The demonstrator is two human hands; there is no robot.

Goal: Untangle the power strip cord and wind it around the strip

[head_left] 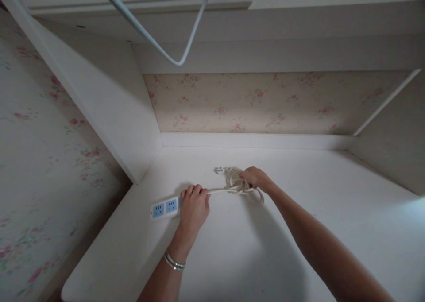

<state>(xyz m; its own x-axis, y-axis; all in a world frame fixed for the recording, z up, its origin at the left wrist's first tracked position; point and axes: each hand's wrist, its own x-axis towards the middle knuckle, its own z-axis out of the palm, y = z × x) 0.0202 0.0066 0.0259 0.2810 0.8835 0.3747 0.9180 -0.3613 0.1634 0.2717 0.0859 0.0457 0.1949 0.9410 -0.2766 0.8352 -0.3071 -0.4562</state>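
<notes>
A white power strip point(165, 208) with blue socket faces lies on the white desk top. My left hand point(194, 203) is closed over its right end, where the cord comes out. From there the white cord point(217, 190) runs right into a loosely coiled bundle point(235, 180). My right hand point(255, 178) grips the right side of that bundle, its fingertips partly hidden among the loops. At the bundle's left end the plug point(219, 171) rests on or just above the desk. One loop hangs out below my right hand.
The desk point(212, 257) is boxed in by a side panel point(109, 85) at left and another at right. A shelf point(299, 23) overhangs it. A pale bent rod or cable point(179, 63) hangs in front of the shelf. Floral wallpaper point(252, 102) covers the wall behind.
</notes>
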